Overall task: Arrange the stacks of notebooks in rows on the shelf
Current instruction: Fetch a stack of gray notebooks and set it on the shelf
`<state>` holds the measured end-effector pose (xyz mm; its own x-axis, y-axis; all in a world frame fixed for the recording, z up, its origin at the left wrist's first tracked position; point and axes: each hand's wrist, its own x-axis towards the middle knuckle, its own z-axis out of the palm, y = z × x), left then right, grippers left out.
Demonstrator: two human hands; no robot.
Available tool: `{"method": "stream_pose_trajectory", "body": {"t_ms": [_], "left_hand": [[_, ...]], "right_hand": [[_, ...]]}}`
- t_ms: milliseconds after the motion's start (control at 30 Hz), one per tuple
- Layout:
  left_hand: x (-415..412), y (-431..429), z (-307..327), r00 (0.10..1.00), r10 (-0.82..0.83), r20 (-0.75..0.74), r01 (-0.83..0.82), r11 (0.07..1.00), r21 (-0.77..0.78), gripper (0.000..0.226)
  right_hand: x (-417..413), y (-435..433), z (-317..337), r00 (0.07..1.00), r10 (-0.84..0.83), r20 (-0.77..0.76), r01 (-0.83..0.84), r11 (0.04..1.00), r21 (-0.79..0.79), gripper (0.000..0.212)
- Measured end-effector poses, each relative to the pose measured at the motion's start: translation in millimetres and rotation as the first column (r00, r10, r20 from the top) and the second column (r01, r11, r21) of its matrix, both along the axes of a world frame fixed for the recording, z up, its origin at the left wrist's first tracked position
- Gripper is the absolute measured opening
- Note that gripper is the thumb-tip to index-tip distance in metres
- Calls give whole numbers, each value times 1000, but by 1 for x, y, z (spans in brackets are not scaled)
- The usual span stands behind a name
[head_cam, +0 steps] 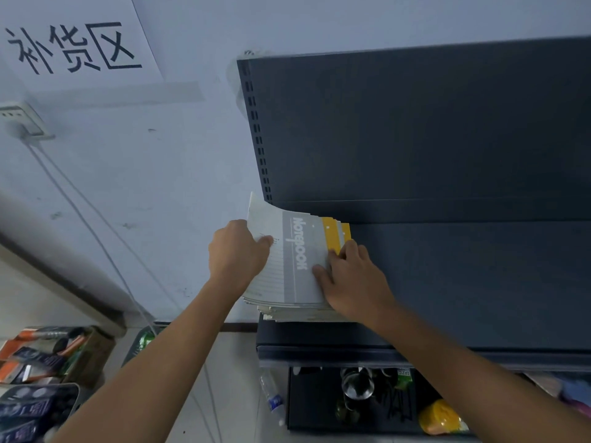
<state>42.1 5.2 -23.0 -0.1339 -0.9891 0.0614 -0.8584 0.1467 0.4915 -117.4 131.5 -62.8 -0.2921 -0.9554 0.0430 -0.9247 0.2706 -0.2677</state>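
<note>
A stack of notebooks [299, 260] lies at the left end of the dark shelf [463, 276], its top cover grey with white "Notebook" lettering and yellow covers showing at the back right. My left hand [238, 251] grips the stack's left edge, thumb on top, where the upper covers curl upward past the shelf's end. My right hand [350, 276] rests on the stack's right side, fingers spread flat over the cover and right edge. The stack's front edge juts slightly over the shelf lip.
The shelf's dark back panel [415, 129] rises behind. A lower shelf holds bottles [356, 383] and a yellow object [441, 417]. A water bottle [271, 398] stands on the floor. Boxes of goods [48, 356] sit at lower left. A wall sign [73, 46] and cable [96, 238] are at left.
</note>
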Motion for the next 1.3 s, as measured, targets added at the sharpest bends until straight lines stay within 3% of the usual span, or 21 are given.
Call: {"method": "stream_pose_trajectory", "body": {"t_ms": [167, 300, 400, 500, 633, 667, 767, 900, 1000, 1133, 1300], "left_hand": [[2, 3, 7, 999, 32, 17, -31, 999, -29, 31], [2, 6, 14, 998, 13, 56, -10, 998, -62, 27], [2, 9, 15, 999, -26, 34, 30, 993, -114, 22], [2, 2, 22, 995, -84, -48, 80, 994, -80, 22], [-4, -9, 28, 949, -186, -255, 199, 980, 26, 22], [-7, -9, 28, 934, -205, -294, 224, 974, 31, 20], [-22, -6, 23, 894, -248, -373, 285, 957, 47, 18], [-52, 7, 14, 923, -291, -252, 316, 946, 66, 30], [-74, 19, 6, 925, -351, -144, 360, 932, 37, 25], [-99, 32, 1, 890, -441, -118, 444, 896, 0, 17], [-129, 53, -1, 857, -507, -85, 509, 861, -1, 21]], "right_hand": [[5, 1, 2, 996, 60, -64, -62, 998, -31, 49], [7, -6, 4, 997, 50, 62, -47, 998, -48, 41], [4, -12, 4, 965, 0, 263, 16, 998, -56, 39], [-5, -20, 11, 805, -87, 586, 127, 991, -28, 48], [-17, -26, 26, 547, -137, 826, 294, 955, -37, 43], [-20, -25, 28, 515, -142, 845, 336, 941, -47, 39], [-29, -19, 33, 548, -173, 818, 440, 891, -107, 34], [-43, -6, 36, 562, -248, 789, 504, 859, -89, 31], [-59, 8, 36, 559, -317, 766, 549, 834, -56, 18], [-83, 33, 34, 503, -387, 772, 615, 788, -6, 8], [-108, 62, 36, 466, -434, 771, 683, 731, -1, 4]]}}
